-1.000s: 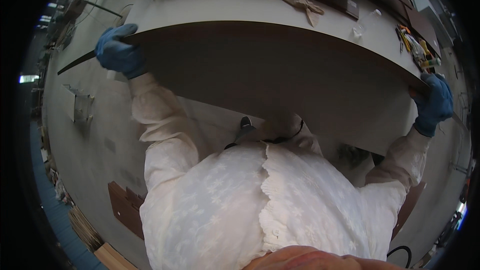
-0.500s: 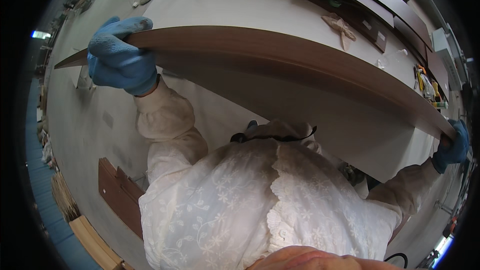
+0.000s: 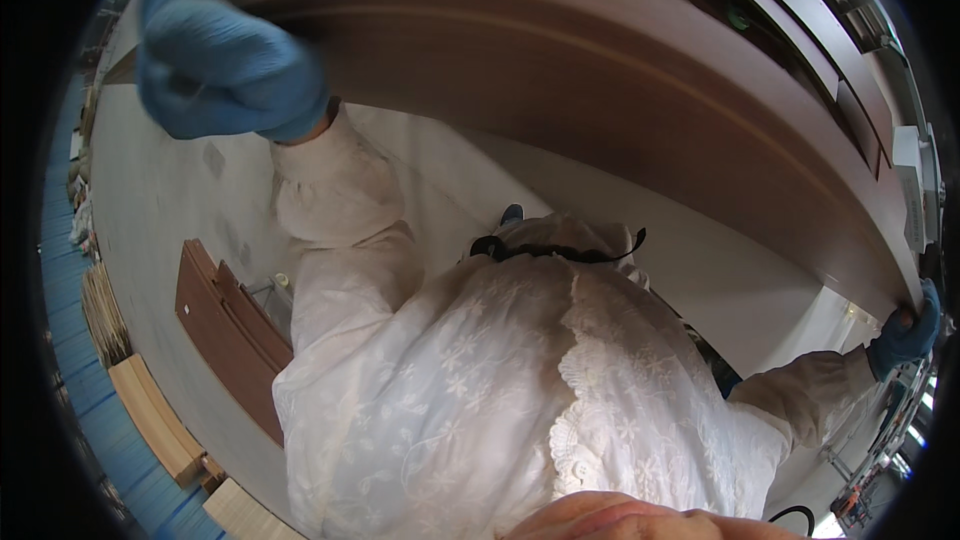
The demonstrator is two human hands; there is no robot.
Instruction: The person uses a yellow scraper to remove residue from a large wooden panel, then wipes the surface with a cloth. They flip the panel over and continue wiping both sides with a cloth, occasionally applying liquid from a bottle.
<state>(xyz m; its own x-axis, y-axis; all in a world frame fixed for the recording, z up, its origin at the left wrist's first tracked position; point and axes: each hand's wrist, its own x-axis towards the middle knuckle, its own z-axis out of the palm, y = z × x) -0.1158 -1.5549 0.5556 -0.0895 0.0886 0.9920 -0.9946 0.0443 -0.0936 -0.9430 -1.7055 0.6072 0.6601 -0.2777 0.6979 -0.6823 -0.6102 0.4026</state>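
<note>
A long dark brown wooden panel (image 3: 560, 70) stretches across in front of my chest and hides most of the surface behind it. My left hand (image 3: 225, 70), in a blue glove and smeared by motion, is closed round the panel near its left end. At the far right end, my right hand (image 3: 908, 335) in a matching glove grips the panel's edge, with the thumb on the side facing me. The broad brown underside or face of the panel is turned toward me.
Brown boards (image 3: 225, 310) lean at the lower left, near pale wood pieces (image 3: 155, 420) at the floor's blue edge (image 3: 75, 310). More dark panels (image 3: 775, 45) lie beyond at the upper right, beside a white box-like object (image 3: 908, 185).
The panel has come up nearer and tilted, showing more of its brown face and covering the white surface, cloth and tools behind. My left hand has moved up with it; the right moved slightly down.
</note>
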